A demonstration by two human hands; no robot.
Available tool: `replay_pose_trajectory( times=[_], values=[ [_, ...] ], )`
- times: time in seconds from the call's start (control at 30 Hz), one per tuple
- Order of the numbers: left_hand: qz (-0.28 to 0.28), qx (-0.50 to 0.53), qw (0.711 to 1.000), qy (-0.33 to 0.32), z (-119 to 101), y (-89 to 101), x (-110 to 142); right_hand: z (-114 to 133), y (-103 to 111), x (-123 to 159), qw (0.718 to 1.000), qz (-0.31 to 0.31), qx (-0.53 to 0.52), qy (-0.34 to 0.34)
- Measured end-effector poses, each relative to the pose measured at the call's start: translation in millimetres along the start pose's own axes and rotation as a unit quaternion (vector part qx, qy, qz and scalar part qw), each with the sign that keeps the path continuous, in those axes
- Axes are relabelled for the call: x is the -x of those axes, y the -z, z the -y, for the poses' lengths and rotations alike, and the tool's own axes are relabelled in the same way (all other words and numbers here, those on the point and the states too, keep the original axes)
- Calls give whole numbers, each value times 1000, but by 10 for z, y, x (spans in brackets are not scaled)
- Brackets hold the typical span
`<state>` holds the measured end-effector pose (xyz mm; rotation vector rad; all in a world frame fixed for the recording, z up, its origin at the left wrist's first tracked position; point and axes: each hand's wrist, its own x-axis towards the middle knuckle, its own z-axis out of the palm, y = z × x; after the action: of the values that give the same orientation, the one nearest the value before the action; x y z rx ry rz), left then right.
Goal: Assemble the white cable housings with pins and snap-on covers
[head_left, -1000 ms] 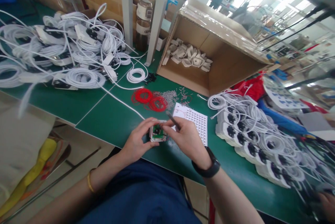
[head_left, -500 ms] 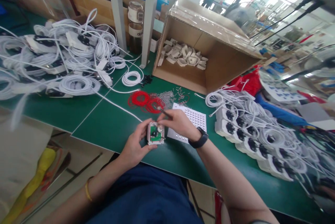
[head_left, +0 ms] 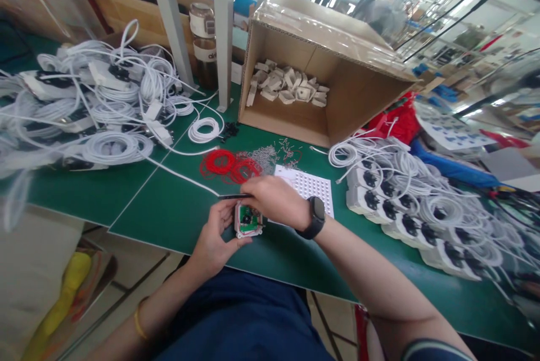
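Note:
My left hand (head_left: 212, 244) grips a small white square housing (head_left: 238, 230) by its left side, thumb along the near edge. Inside the housing a green circuit board (head_left: 254, 227) with a dark round part faces up. My right hand (head_left: 276, 199) is closed on a slim dark tool (head_left: 233, 197), which lies nearly level across the housing's far edge and points left. My right fingertips are tucked under the hand and partly hidden. A white cable (head_left: 185, 176) runs from the left pile up to the far side of the housing.
Behind the hands lie red wire coils (head_left: 220, 163), loose screws (head_left: 262, 157) and a white dotted sheet (head_left: 314, 189). A cardboard box (head_left: 291, 119) holds white shells (head_left: 287, 88). Coiled cables (head_left: 112, 147) crowd the left; white units (head_left: 399, 212) line the right. Metal posts (head_left: 223, 29) stand behind.
The slim tool has swung from pointing up and away to lying level, pointing left. My right hand has turned over at the housing's far edge. My left hand keeps its hold; the view has shifted.

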<state>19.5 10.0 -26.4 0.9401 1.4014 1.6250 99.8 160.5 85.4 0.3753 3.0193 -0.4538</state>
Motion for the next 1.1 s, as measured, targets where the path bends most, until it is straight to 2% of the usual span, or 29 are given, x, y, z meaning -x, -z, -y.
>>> replay_pose_trajectory(
  times=[0.13, 0.37, 0.6, 0.77, 0.83, 0.93, 1.1],
  values=[
    [-1, 0, 1000, 2, -20, -8, -8, -11, 3, 9, 999, 5, 32, -2],
    [-2, -8, 1000, 2, -23, -8, -12, -6, 23, -21, 999, 19, 27, -13],
    [23, -80, 996, -33, -1, 53, 15, 20, 34, -123, 994, 39, -1, -104],
    [33, -92, 995, -30, -3, 68, 16, -73, 53, -142, 997, 55, -17, -61],
    [34, -70, 996, -30, -9, 63, 19, -138, 62, -110, 996, 64, -48, -34],
    [40, -47, 997, -43, -16, 57, 24, -225, 43, 5, 985, 70, -156, -16],
    [48, -55, 995, -63, -12, 54, 32, -276, -109, 248, 944, 39, -319, -69]
  ],
)
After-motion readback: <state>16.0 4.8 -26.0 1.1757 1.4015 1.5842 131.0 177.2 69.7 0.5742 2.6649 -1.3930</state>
